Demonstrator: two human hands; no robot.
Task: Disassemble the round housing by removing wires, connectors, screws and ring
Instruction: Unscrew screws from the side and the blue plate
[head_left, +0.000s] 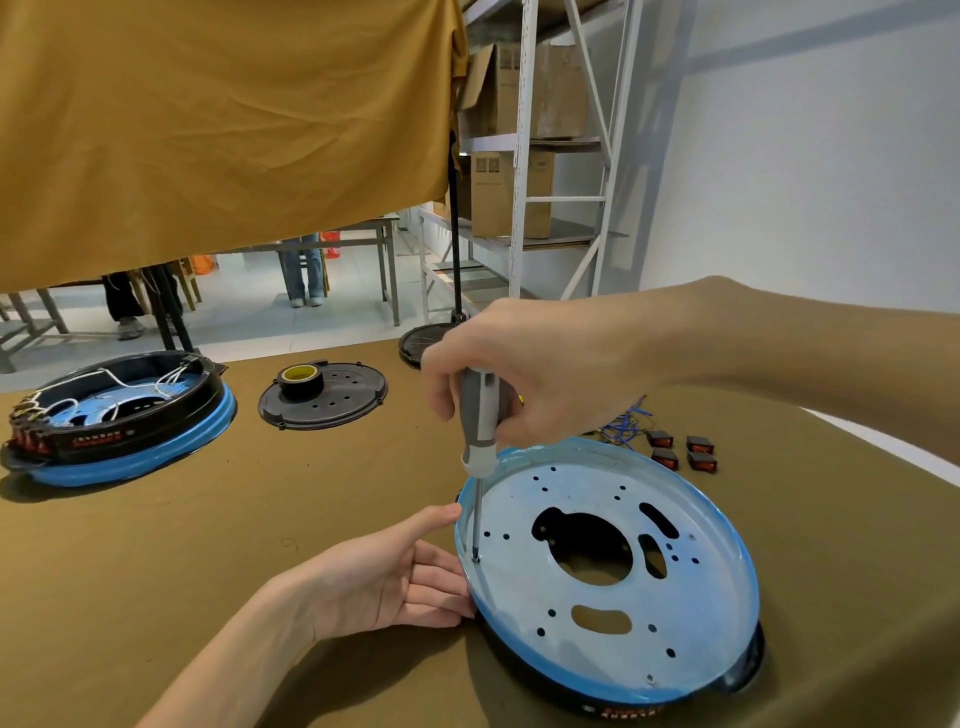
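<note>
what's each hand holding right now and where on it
The right hand grips the screwdriver by its grey handle. The left hand holds nothing, fingers straight against the round housing's rim.

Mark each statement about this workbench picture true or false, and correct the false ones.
1. The right hand grips a screwdriver. True.
2. The screwdriver tip sits at the plate's centre hole. False: it meets a screw near the left rim of the blue plate.
3. The left hand rests against the plate's left edge. True.
4. The roll of tape lies on the blue plate. False: it sits on a black round cover farther back.
5. A second housing with white wires stands at far left. True.
</note>
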